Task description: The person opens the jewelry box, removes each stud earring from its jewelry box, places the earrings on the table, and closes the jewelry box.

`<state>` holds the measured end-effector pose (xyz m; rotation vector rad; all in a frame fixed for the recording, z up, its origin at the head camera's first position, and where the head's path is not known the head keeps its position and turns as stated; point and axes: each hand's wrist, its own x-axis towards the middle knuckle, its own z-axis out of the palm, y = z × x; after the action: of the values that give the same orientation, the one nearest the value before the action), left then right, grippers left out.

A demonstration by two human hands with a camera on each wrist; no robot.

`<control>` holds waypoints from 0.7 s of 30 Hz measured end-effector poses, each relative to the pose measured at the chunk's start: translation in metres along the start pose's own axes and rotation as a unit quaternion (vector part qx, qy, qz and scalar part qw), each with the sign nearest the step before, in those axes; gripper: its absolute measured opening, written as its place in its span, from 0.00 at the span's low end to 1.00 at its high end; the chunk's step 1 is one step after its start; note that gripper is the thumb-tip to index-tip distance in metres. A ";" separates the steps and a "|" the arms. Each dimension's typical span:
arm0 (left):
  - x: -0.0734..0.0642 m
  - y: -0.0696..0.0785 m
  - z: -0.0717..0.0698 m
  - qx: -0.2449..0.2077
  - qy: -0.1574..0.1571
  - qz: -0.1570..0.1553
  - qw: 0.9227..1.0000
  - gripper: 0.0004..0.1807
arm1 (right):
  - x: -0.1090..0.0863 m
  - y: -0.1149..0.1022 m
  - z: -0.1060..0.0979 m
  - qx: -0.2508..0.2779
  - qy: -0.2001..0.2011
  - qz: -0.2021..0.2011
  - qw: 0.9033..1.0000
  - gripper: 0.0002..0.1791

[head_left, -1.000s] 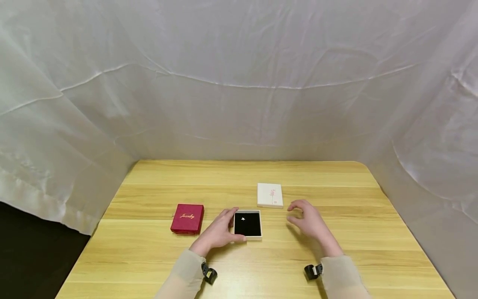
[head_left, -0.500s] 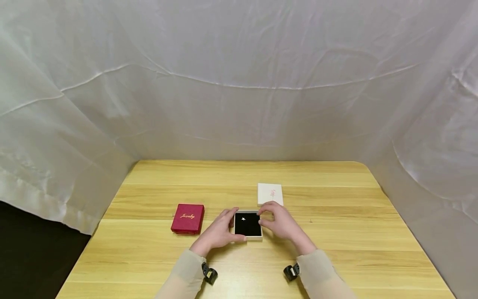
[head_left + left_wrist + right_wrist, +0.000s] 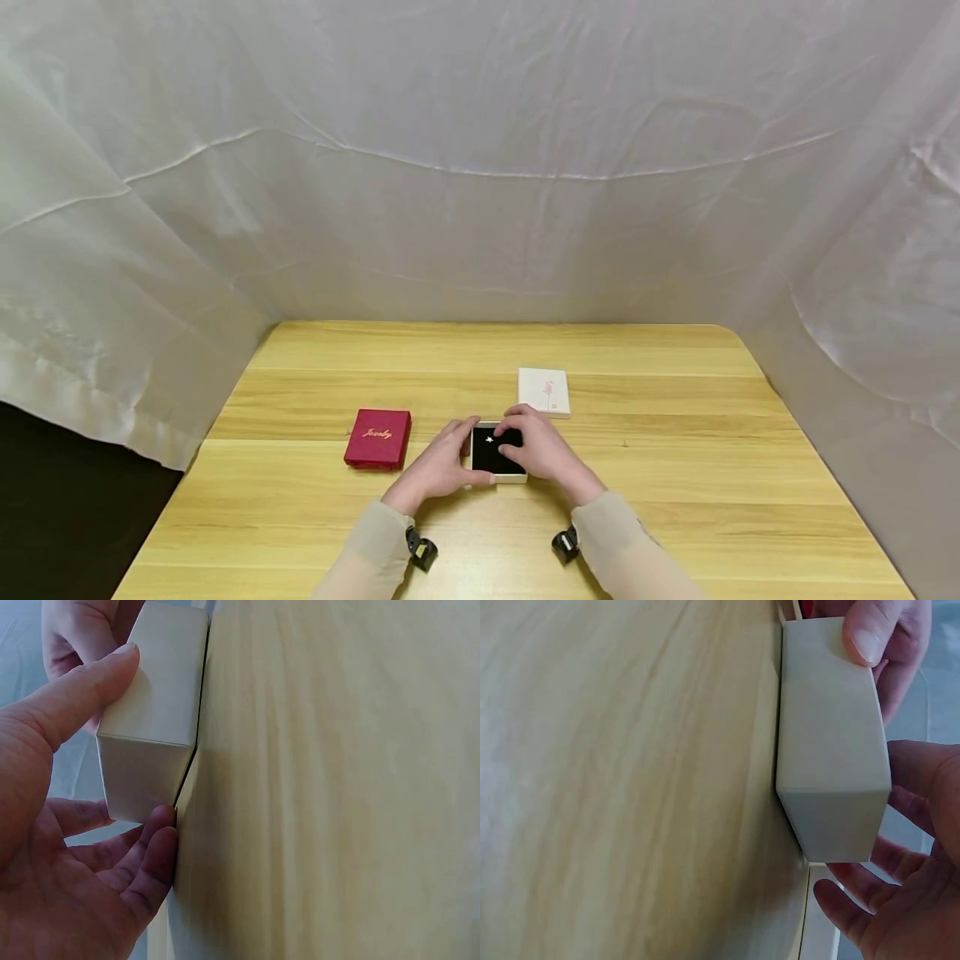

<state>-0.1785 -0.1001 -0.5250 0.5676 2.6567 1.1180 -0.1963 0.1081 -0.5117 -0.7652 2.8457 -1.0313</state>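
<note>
In the head view, a small white jewelry box (image 3: 512,479) sits uncovered on the table with a black pad (image 3: 486,463) inside. A tiny silvery star-shaped piece of jewelry (image 3: 490,439) rests on the pad's upper left. My left hand (image 3: 437,468) grips the box from the left, thumb along its near wall. My right hand (image 3: 542,446) reaches over the box's right side; its thumb and forefinger are parted just right of the star. Both wrist views show the box's plain outer walls (image 3: 154,682), and the star and pad are hidden there.
Behind the box lies a white lid (image 3: 538,388) with a pink print. A closed red box (image 3: 377,442) with gold lettering stands left of my left hand. Pale fabric (image 3: 480,242) hangs around the back and sides of the wooden table (image 3: 697,467).
My right hand has moved left from beside the box to over the black pad, near the star. The left hand and the box have stayed in place.
</note>
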 end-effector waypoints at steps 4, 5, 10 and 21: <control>0.000 0.000 0.000 -0.001 0.000 -0.001 1.000 0.56 | 0.003 0.000 0.003 -0.005 -0.011 0.003 1.000 0.09; 0.000 0.001 0.000 0.000 0.000 -0.001 1.000 0.56 | 0.004 -0.001 0.004 -0.009 -0.014 0.001 1.000 0.09; 0.000 0.001 -0.001 -0.001 -0.002 0.001 1.000 0.56 | 0.006 -0.002 0.008 -0.009 -0.025 -0.002 1.000 0.10; 0.000 0.001 0.000 -0.004 0.000 0.004 1.000 0.56 | 0.010 -0.005 0.012 -0.016 -0.012 0.015 1.000 0.06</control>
<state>-0.1783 -0.0998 -0.5244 0.5766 2.6516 1.1312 -0.2008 0.0933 -0.5169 -0.7290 2.8516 -0.9690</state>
